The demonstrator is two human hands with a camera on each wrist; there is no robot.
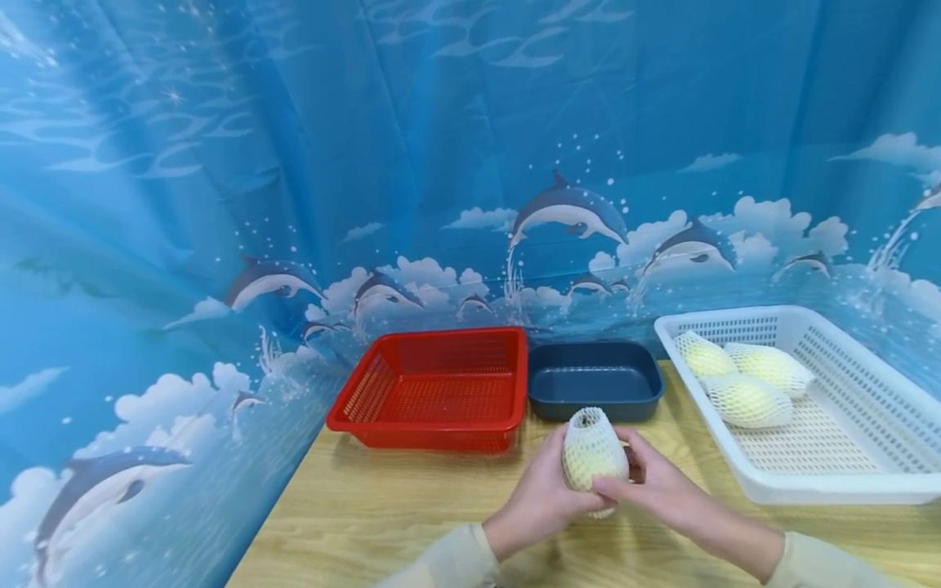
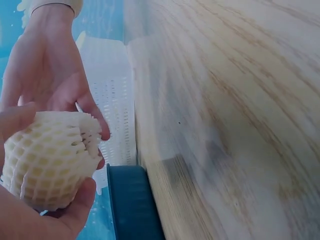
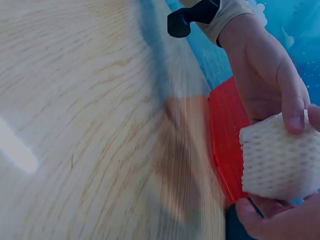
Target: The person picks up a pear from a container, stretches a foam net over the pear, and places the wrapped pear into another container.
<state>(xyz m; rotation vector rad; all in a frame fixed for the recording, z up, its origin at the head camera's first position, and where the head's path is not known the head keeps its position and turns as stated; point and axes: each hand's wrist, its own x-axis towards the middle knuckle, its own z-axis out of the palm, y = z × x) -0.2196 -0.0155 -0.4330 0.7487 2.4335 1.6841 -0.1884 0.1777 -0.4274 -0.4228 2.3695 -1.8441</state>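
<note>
In the head view, a pale yellow fruit in a white foam net (image 1: 594, 457) is held above the table, the net's open end upward. My left hand (image 1: 540, 487) grips it from the left, with the thumb near its lower front. From the right, my right hand (image 1: 657, 482) holds it between thumb and curled fingers. The left wrist view shows the netted fruit (image 2: 50, 160) between both hands, the net's ragged opening facing right. Netting (image 3: 280, 157) hides most of the fruit's skin in the right wrist view.
A red basket (image 1: 441, 426) stands at the back left, beside a dark blue basin (image 1: 595, 408). At the right, a white basket (image 1: 831, 487) holds three netted fruits (image 1: 768, 367). Behind the wooden table (image 1: 382, 506) hangs a blue dolphin-print curtain (image 1: 456, 163).
</note>
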